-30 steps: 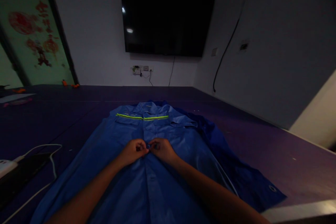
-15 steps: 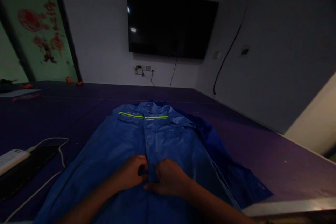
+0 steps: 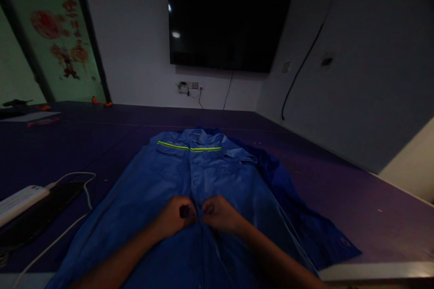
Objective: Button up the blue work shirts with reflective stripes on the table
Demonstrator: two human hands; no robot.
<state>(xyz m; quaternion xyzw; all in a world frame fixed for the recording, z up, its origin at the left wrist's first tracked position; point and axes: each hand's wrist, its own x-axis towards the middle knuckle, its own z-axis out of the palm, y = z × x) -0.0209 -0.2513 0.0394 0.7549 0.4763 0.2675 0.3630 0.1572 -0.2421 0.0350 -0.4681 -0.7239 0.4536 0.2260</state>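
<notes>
left hand (image 3: pixel 176 216) grip pinching shirt (image 3: pixel 162 189) placket | right hand (image 3: pixel 219 213) grip pinching same

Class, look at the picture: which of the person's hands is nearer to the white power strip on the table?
Left. The left hand grips the shirt placket on the side towards the power strip; the right hand sits just beyond it, farther from the strip.

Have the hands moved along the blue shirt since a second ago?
Yes. Both the left hand and right hand have shifted down the blue work shirt, farther from its yellow reflective stripe and nearer the hem, toward the person.
</notes>
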